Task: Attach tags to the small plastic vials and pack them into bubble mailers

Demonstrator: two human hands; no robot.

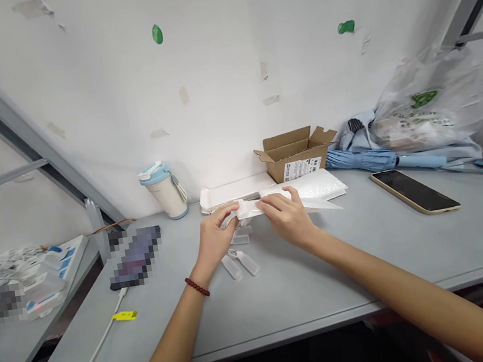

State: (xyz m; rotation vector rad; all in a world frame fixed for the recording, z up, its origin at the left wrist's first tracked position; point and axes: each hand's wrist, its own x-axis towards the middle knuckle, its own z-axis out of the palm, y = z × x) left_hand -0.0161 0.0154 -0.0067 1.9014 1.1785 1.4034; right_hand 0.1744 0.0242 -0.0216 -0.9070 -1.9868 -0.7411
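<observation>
Between my two hands, just above the table, is a small white packet, whose exact kind I cannot make out. My left hand pinches its left end between thumb and fingers. At the other end, the fingers of my right hand are closed on it. Several small translucent plastic pieces lie on the table below, some partly hidden by my left hand. Behind my right hand are white padded bags, and a stack of flat white pieces lies to their left.
An open cardboard box stands at the wall, with a blue umbrella and a plastic bag to its right. A cream tumbler stands left. Phones lie at the right and left, the left one with a white cable.
</observation>
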